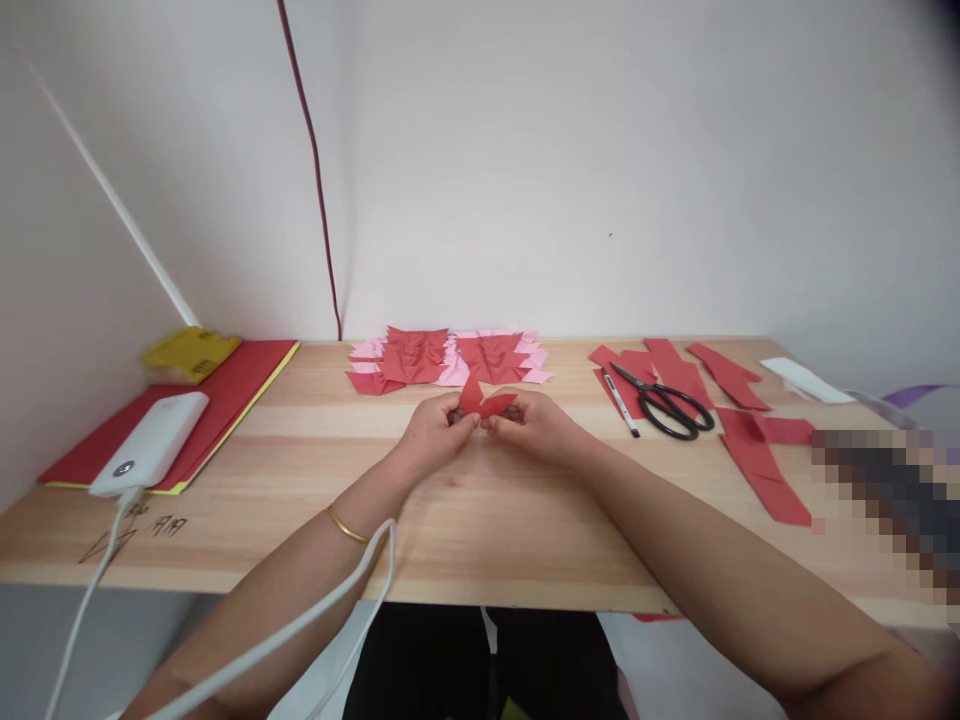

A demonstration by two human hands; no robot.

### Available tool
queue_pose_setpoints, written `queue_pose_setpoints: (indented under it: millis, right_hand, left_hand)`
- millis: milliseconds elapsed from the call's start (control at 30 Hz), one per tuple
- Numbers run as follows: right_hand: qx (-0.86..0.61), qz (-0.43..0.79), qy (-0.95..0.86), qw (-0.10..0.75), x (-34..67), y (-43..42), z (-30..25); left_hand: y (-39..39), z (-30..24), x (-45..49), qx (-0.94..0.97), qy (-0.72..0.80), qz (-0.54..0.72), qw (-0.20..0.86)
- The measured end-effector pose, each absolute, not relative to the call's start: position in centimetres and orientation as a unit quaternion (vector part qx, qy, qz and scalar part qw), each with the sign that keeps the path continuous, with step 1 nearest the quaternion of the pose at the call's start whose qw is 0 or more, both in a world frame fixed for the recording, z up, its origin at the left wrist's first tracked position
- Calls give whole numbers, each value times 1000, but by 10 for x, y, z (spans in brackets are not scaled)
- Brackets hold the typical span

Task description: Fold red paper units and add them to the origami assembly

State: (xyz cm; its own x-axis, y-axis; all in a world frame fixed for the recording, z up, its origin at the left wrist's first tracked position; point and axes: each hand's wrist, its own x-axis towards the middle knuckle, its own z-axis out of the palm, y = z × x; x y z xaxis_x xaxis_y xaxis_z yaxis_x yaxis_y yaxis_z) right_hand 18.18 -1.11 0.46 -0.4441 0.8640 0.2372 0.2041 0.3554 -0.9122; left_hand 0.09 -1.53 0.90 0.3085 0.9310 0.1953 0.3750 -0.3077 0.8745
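Both my hands pinch one small folded piece of red paper (487,402) just above the middle of the table. My left hand (436,436) grips its left side between thumb and fingers. On the other side my right hand (541,430) holds it the same way, with thumbs nearly meeting. Two pointed red flaps stick up and out from between the fingers; the lower part is hidden. Behind the hands lie rows of folded red paper pieces (415,357) and folded pink paper pieces (534,358), packed close together near the wall.
Black-handled scissors (667,405) and a white pen (621,402) lie right, among cut red paper strips (765,465). A white power bank (154,440) rests on red sheets (247,400), near a yellow packet (193,352). Its white cable (292,630) crosses my left forearm.
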Motion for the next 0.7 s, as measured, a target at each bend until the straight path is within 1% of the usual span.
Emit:
queue_pose_setpoints:
  millis: [133, 200, 300, 533, 700]
  right_hand:
    - [-412, 363, -749, 371, 179, -15, 5]
    - [-413, 349, -761, 359, 180, -15, 6]
    - [-395, 358, -770, 350, 182, -14, 7]
    - [-378, 410, -747, 362, 182, -13, 6]
    - [-410, 358, -763, 349, 181, -15, 5]
  left_hand:
    - [-16, 7, 1, 733, 453, 355, 363]
    - [-17, 8, 1, 741, 446, 350, 359]
    - [-17, 10, 1, 744, 440, 350, 361]
    - [-16, 11, 0, 731, 450, 355, 370]
    - [-17, 9, 1, 742, 440, 343, 372]
